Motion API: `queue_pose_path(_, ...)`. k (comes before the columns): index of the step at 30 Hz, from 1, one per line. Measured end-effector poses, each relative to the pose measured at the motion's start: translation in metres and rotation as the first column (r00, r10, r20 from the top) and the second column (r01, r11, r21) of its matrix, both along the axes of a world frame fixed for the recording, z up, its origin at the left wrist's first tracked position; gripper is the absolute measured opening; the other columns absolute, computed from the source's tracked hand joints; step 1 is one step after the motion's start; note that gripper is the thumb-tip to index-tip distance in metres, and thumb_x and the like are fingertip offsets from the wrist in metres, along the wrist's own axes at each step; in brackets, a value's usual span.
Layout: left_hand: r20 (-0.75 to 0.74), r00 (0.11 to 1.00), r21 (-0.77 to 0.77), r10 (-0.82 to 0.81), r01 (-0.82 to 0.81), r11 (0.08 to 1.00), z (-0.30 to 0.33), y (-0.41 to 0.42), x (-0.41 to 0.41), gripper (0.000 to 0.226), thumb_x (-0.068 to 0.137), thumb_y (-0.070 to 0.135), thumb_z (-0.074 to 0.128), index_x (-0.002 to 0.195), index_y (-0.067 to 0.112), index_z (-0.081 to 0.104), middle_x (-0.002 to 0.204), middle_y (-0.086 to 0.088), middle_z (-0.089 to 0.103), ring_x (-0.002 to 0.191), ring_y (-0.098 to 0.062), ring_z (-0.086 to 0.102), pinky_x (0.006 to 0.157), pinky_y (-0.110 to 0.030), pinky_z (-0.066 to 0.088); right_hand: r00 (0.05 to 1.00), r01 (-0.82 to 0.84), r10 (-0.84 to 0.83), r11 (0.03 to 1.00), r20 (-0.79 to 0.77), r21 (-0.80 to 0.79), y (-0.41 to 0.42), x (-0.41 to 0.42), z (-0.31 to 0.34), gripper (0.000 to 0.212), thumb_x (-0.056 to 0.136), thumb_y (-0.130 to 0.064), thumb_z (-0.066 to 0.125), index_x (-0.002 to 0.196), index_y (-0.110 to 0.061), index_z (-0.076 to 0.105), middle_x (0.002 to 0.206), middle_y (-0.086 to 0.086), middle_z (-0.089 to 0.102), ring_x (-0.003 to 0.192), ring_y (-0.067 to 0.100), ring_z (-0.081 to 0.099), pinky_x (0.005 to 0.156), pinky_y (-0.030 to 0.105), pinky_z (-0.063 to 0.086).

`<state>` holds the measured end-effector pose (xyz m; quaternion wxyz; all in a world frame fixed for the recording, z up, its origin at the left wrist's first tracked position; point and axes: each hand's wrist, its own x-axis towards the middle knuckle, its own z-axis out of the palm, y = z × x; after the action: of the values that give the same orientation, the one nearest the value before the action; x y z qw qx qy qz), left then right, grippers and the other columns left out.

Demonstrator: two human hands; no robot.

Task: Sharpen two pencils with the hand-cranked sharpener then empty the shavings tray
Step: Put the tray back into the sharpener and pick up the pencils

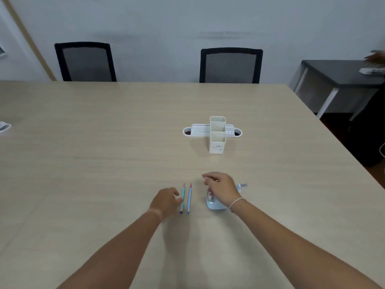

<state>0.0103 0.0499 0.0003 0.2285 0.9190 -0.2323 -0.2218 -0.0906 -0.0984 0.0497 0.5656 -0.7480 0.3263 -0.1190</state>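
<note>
Reaching for pencils, sharpener under right hand

Lay side by side on table (pixel 83 163), parallel, tips pointing away: teal pencil (pixel 183 198) and blue pencil (pixel 189 198); touched teal pencil with loosely curled fingers of left hand (pixel 165 202), not gripping it; sat just right of pencils: light-blue sharpener (pixel 215 204), mostly covered by right hand (pixel 221 189), fingers bent, grasp unclear; stuck out past right wrist: crank (pixel 241 186); stood further back: white desk organizer (pixel 216 134).
</note>
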Motion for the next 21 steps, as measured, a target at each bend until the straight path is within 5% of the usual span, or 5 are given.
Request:
queue_pose_path(3, -0.033, 0.998, -0.042, 0.044, -0.046, 0.998, -0.008, -0.01, -0.003, 0.025, 0.084, 0.023, 0.061, 0.102, 0.006, 0.063, 0.108, -0.016, 0.067, 0.104, -0.029, 0.06, 0.087, -0.031, 0.045, 0.993, -0.097, 0.092, 0.994, -0.077, -0.052, 0.034, 0.004, -0.017, 0.026, 0.085, -0.001, 0.049, 0.104, -0.002, 0.067, 0.068, -0.012, 0.058, 0.061, 0.008, 0.052, 0.065, 0.018, 0.043)
queue_pose_path(7, -0.045, 0.997, -0.032, 0.06, -0.062, 0.998, -0.019, -0.016, 0.002, 0.014, 0.081, 0.017, 0.061, 0.091, 0.007, 0.062, 0.106, -0.017, 0.067, 0.103, -0.029, 0.06, 0.083, -0.033, 0.046, 0.977, -0.132, 0.104, 0.98, -0.184, -0.146, 0.054, 0.001, -0.032, 0.028, 0.086, -0.001, 0.049, 0.109, -0.003, 0.065, 0.107, 0.014, 0.07, 0.094, 0.022, 0.062, 0.073, 0.012, 0.035)
queue_pose_path(15, -0.006, 0.999, -0.026, 0.047, -0.047, 0.999, -0.027, 0.001, 0.029, 0.021, 0.078, 0.01, 0.059, 0.097, 0.002, 0.064, 0.108, -0.021, 0.066, 0.106, -0.033, 0.059, 0.087, -0.035, 0.047, 0.918, -0.167, 0.051, 0.949, -0.393, -0.266, 0.063, 0.023, -0.06, 0.034, 0.085, -0.007, 0.048, 0.116, 0.002, 0.057, 0.112, 0.025, 0.063, 0.107, 0.033, 0.057, 0.089, 0.03, 0.043)
queue_pose_path(21, -0.04, 0.989, -0.104, 0.141, -0.144, 0.984, -0.018, 0.035, 0.052, 0.013, 0.075, 0.012, 0.063, 0.086, 0.006, 0.064, 0.093, -0.015, 0.068, 0.089, -0.031, 0.063, 0.077, -0.033, 0.05, 0.865, -0.209, -0.016, 0.897, -0.502, -0.39, 0.074, 0.051, -0.071, 0.038, 0.09, -0.005, 0.041, 0.128, -0.006, 0.04, 0.123, 0.019, 0.048, 0.11, 0.034, 0.054, 0.091, 0.036, 0.044)
